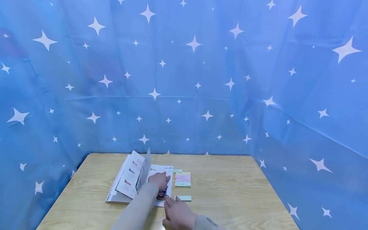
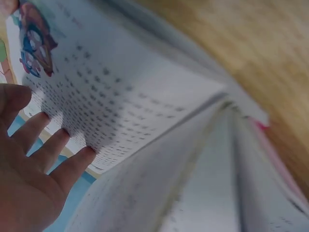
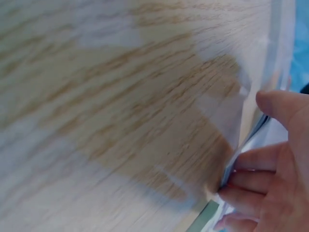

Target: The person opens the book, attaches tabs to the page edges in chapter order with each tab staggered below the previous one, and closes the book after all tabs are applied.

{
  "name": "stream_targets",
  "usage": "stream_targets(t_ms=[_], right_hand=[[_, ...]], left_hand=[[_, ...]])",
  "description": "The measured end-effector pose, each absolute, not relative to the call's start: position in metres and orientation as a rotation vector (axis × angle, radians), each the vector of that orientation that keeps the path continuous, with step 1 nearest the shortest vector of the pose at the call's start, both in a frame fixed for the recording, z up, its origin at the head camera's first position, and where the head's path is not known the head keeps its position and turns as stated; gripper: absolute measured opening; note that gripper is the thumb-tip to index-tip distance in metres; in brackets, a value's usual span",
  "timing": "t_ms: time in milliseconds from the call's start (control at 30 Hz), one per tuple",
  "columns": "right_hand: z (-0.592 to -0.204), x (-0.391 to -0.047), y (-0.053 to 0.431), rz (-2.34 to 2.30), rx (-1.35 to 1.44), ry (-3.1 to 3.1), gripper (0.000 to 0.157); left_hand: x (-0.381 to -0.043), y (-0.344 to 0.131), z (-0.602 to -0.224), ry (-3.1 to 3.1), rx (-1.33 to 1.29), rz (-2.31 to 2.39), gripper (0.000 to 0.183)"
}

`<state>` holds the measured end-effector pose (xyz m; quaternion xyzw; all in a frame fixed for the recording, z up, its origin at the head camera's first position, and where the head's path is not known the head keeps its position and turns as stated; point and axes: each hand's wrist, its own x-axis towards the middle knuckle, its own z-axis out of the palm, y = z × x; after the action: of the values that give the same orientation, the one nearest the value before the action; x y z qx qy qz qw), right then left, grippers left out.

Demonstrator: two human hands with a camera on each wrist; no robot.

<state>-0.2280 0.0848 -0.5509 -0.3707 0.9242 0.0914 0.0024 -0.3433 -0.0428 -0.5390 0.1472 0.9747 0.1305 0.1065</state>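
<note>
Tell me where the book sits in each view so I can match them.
Head: book below centre, a little left, open on the table.
Left wrist: book across most of the picture, left hand at its left.
Right wrist: seemingly a thin book edge at right, by the right hand.
Shared landmark: the table's wood grain.

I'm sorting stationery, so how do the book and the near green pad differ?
The book is far larger than the pad. The book lies open with a page standing up; the pad lies flat. The book shows print and pictures; the pad looks plain. Both rest on the table.
</note>
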Motion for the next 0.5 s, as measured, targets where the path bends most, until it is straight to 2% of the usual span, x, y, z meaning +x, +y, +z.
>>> stream_targets(t_ms=[300,367,500], right_hand=[[-0.548,-0.231,0.088,0.217,-1.169,2.917,0.060],[-0.549,-0.232,0.088,0.169,-1.153,2.896,0.059],[-0.550,-0.235,0.089,0.167,-1.116,2.893,0.060]], left_hand=[[-0.319,-0.065,-0.533,2.865,0.553,0.232,0.034],[-0.312,-0.074,-0.532,2.870,0.606,0.170,0.041],[-0.301,-0.090,-0.528,2.831,0.690,0.174,0.072]])
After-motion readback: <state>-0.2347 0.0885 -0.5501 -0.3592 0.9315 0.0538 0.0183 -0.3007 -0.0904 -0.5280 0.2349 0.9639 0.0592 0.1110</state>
